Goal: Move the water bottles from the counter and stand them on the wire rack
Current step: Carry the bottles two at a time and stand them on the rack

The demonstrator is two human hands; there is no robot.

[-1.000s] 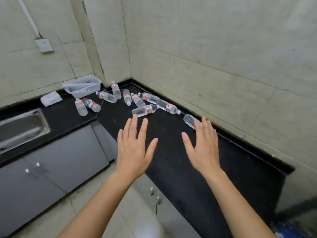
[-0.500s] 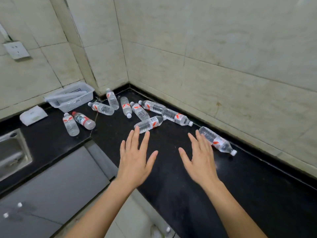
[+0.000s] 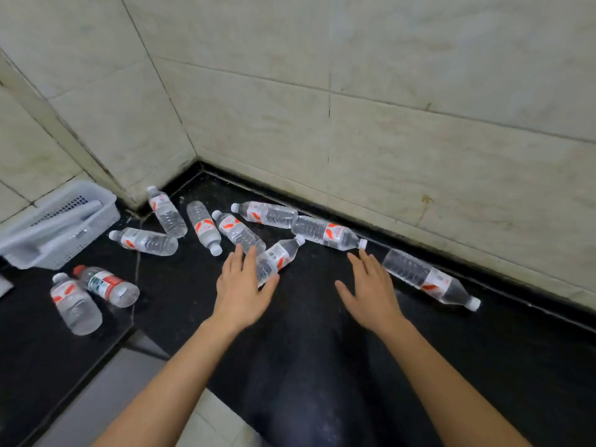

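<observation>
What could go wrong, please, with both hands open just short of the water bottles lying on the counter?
1. The water bottle at the left hand lies on its side among others; a nudge rather than a grip might roll it into them.
2. The white-capped bottle at far left lies near the front edge of the counter and might roll off if bumped.

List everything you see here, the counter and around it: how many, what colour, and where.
water bottles: ten, clear with red-and-white labels, lying on the counter, mostly near the corner
basket: one, white, far left by the wall
counter: one, black, along both walls
wall tiles: beige, behind the counter
cabinet front: grey, lower left
hands: two, bare, open over the counter; left hand by a bottle, right hand beside it
</observation>
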